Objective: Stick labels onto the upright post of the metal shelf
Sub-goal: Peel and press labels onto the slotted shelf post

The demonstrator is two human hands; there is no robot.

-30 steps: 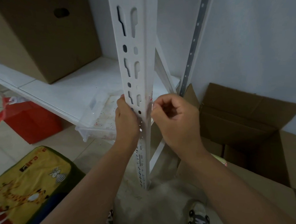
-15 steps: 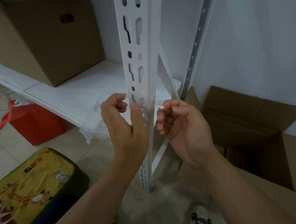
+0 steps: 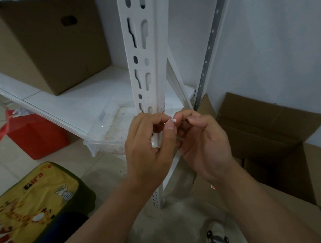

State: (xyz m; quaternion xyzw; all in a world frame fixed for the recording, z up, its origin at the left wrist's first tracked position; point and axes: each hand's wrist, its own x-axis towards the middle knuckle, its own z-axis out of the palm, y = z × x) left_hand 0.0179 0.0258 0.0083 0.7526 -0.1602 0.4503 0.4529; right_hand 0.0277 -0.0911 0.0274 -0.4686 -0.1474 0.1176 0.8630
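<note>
label: tiny white paper sticker (image 3: 173, 120), pinched between the fingertips of both hands, just in front of the post's corner edge
post: white perforated metal upright post (image 3: 148, 67) of the shelf, standing vertical, slotted holes down its front face, foot on the floor
left hand: left hand (image 3: 148, 149) fingers curled, thumb and forefinger nipping the sticker's left side; thumb points up
right hand: right hand (image 3: 202, 138) fingers curled, tips meeting the sticker from the right; looks like it also holds a backing strip, too small to tell
handling: sticker is near weightless, floppy, tacky on one side; likely curls or sticks to skin; judge best held by the very edge, adhesive face kept off the fingers
post handling: rigid, smooth paint; likely takes a label well on flat metal between holes
risk: sticker folding on itself, or landing over a slot
nearby: clear plastic tray (image 3: 109, 130) on white shelf board (image 3: 64, 103); brown cardboard box (image 3: 49, 47) above
</note>
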